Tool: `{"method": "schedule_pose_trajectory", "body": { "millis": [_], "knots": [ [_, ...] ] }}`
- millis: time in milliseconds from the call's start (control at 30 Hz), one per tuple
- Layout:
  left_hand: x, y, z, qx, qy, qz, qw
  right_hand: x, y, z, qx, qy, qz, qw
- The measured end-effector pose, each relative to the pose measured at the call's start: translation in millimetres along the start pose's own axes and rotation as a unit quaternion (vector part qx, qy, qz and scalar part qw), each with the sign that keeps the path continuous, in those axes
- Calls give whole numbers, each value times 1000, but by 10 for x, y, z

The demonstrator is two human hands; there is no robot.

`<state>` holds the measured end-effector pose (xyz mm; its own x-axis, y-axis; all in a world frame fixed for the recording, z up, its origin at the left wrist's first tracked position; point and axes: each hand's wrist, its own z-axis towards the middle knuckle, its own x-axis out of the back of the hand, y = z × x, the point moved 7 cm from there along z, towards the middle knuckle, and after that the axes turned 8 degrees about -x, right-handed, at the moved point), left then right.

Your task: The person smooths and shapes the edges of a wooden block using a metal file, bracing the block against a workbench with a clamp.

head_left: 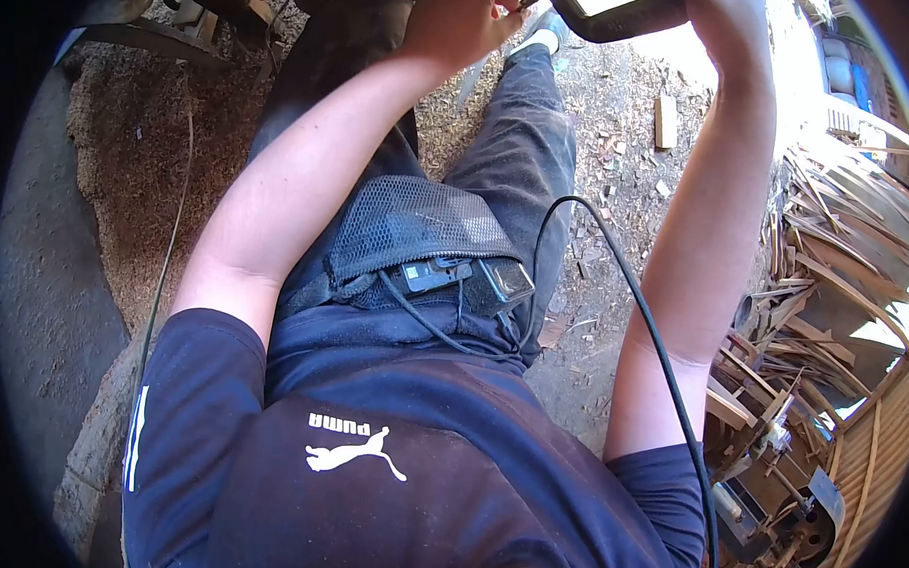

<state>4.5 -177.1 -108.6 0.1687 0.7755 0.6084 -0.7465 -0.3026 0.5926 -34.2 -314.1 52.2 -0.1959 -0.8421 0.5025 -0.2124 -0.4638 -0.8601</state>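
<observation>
At the top edge, my left hand (469,22) has its fingers closed at the near end of a dark curved frame (616,27). The frame bends round a bright opening, and its upper part is cut off by the image edge. Its other end meets my right hand (719,15), of which only the part by the wrist shows; its fingers are out of sight. Both arms are stretched forward, one on each side of my legs.
A mesh pouch (427,223) with small devices sits at my waist. A black cable (639,300) arcs beside my right arm. Wood shavings (128,172) and a wood block (665,122) lie on the ground. Wood strips (836,247) and machinery (767,495) are at the right.
</observation>
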Motion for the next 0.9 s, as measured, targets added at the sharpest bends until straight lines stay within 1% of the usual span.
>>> {"method": "schedule_pose_trajectory", "body": {
  "millis": [100,200,233,267,300,333,367,400,467,500,533,633,733,800,833,900],
  "knots": [
    [29,83,2,-87,47,-50,994,17,25,38,-11,-10,-7,1000],
    [-32,13,-2,-92,43,-118,988,94,59,96,25,20,-65,997],
    [-43,-43,-7,-89,43,-137,986,95,59,97,34,16,-65,997],
    [-242,-327,-3,59,-100,-194,974,96,58,97,43,12,-64,997],
    [-307,-434,-22,135,-137,-310,931,80,43,81,49,-3,-43,998],
    [-385,-505,-57,207,-171,-418,868,72,35,77,48,-14,-37,998],
    [-471,-555,-109,275,-199,-518,785,63,27,72,48,-26,-31,998],
    [-477,-518,-107,284,-209,-573,740,62,21,78,40,-32,-41,998],
    [-452,-445,-64,249,-232,-600,724,51,13,55,6,-27,-36,999],
    [-403,-359,-30,231,-244,-613,715,64,25,64,11,-28,-38,999],
    [-428,-386,-55,236,-216,-636,702,96,57,78,16,-29,-40,999],
    [-510,-454,-70,182,-258,-573,756,112,103,101,24,-24,-23,999],
    [-419,-492,-115,141,-138,-525,828,99,114,84,23,-17,-5,1000],
    [-340,-462,-118,126,-85,-400,904,101,115,93,28,-15,-5,999],
    [-264,-401,-117,117,-58,-334,934,107,132,112,33,-15,-8,999],
    [-149,-186,-165,67,-87,-191,975,120,131,112,31,-9,-15,999]
  ]
}}
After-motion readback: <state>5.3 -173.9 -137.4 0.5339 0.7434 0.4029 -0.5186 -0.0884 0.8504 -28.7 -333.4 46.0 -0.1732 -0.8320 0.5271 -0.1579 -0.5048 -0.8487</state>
